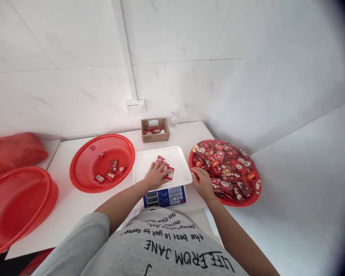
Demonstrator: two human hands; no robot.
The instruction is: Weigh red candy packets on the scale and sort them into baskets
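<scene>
My left hand [157, 175] lies over several small red packets [170, 173] on the white tray [179, 158] of a weighing scale. Its fingers are spread across the packets, hiding part of them. Between the tray's right edge and a full red basket [193, 153] is my right hand [202, 183]. Its fingers are closed, with a bit of a red packet [196, 174] showing in them. A heap of red and dark-red packets [228, 171] fills that basket. Below the tray shows the scale's blue keypad panel [164, 196].
To the left, a red sieve basket [74, 168] holds several packets [110, 176]. A cardboard box [156, 137] of packets and a clear plastic bottle [174, 119] stand near the wall. Farther left are another red basket [50, 191] and a red bag [15, 151].
</scene>
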